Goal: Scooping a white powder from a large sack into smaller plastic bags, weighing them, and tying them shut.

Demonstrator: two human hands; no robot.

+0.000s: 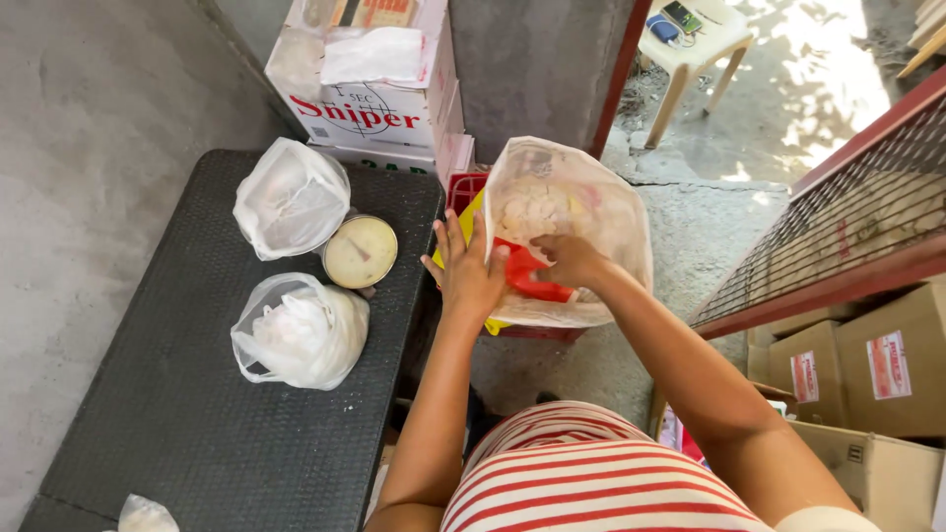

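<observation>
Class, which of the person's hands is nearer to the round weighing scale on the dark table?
Left. The left hand is beside the scale, flat against the clear bag; the right hand reaches into that bag, farther away.

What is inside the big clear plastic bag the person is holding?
Pale, lumpy pieces fill the big clear plastic bag, plus something red near the right hand. The left hand covers the bag's side; its bottom is hidden.
</observation>
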